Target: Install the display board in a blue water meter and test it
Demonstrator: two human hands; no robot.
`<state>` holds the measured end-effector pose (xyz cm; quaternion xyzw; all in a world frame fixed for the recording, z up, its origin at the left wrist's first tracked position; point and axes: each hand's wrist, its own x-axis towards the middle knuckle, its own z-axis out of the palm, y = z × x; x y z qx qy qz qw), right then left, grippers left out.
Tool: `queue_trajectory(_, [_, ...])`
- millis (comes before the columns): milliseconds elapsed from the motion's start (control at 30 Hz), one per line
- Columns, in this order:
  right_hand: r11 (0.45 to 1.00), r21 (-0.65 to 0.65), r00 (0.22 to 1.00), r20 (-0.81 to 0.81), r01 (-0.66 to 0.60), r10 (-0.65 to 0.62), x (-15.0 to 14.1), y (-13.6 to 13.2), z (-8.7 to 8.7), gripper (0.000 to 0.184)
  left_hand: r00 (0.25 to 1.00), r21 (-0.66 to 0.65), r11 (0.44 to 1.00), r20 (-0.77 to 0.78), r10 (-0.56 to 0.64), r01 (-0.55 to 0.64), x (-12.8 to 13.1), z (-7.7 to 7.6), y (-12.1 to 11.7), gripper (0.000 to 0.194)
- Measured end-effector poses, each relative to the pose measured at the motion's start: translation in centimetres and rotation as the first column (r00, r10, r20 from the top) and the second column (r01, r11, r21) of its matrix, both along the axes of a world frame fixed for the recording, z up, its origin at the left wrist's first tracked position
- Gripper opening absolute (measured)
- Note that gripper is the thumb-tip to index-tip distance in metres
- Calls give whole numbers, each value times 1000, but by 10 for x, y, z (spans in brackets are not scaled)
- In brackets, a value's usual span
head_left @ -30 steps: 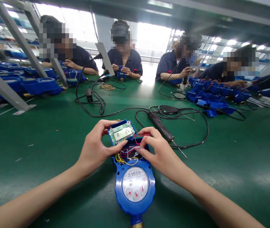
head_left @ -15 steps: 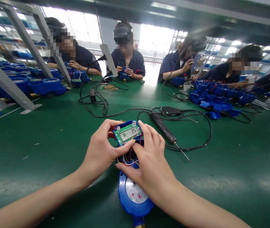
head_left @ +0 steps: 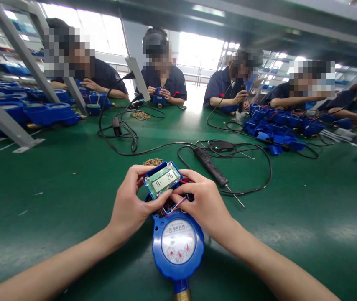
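Observation:
A blue water meter (head_left: 157,257) lies in front of me, its round dial facing up and its brass end toward me. At its far end, a green circuit board (head_left: 149,187) with an LCD reading "A- 26" sits tilted in a blue housing. My left hand (head_left: 126,205) is closed around the left side of the board and housing, thumb along the near edge. My right hand (head_left: 208,200) is closed at the right side, thumb and fingertips pinched among thin coloured wires (head_left: 178,205) below the board. The exact contact at those fingertips is partly hidden.
Beyond my hands lie a small pile of brass-coloured screws (head_left: 152,161) and a black electric screwdriver (head_left: 210,166) with looped cable. Blue meters (head_left: 51,113) crowd the left behind a metal frame leg (head_left: 9,117); more blue parts (head_left: 269,129) lie right. Several co-workers sit opposite.
The display has gone from 25 to 26. My right hand has drawn back to the right, its thumb now up by the wires, uncovering the dial. The view has shifted slightly.

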<state>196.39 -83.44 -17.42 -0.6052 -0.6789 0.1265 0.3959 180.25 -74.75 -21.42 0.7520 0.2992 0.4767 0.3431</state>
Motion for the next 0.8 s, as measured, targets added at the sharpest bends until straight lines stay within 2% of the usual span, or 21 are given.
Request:
queue_trajectory(133, [978, 108, 974, 162, -180, 161, 20, 11, -5, 6, 999, 113, 993, 14, 31, -33, -3, -7, 2, 45])
queue_trajectory(300, [906, 235, 919, 272, -351, 285, 44, 20, -16, 15, 997, 146, 987, -34, 76, -70, -2, -3, 0, 43])
queue_trajectory(367, [898, 253, 929, 190, -359, 318, 47, 21, -20, 12, 997, 139, 988, -37, 69, -63, -1, -2, 0, 43])
queue_trajectory(467, [922, 286, 954, -73, -260, 292, 45, 17, -24, 10, 997, 121, 991, -41, 61, -56, 0, -2, 0, 43])
queue_trajectory(600, [958, 234, 925, -300, -167, 235, 40, 12, -25, 29, 999, 98, 995, -40, 26, -22, 0, -3, 2, 42])
queue_trajectory(700, [963, 131, 906, -329, -236, 267, 41, 11, -20, 33, 999, 103, 995, -34, -8, 12, -2, -3, 3, 45])
queue_trajectory(800, [930, 61, 920, -140, -362, 367, 45, 11, -12, 31, 999, 120, 991, -18, -50, 52, -3, -2, 5, 49])
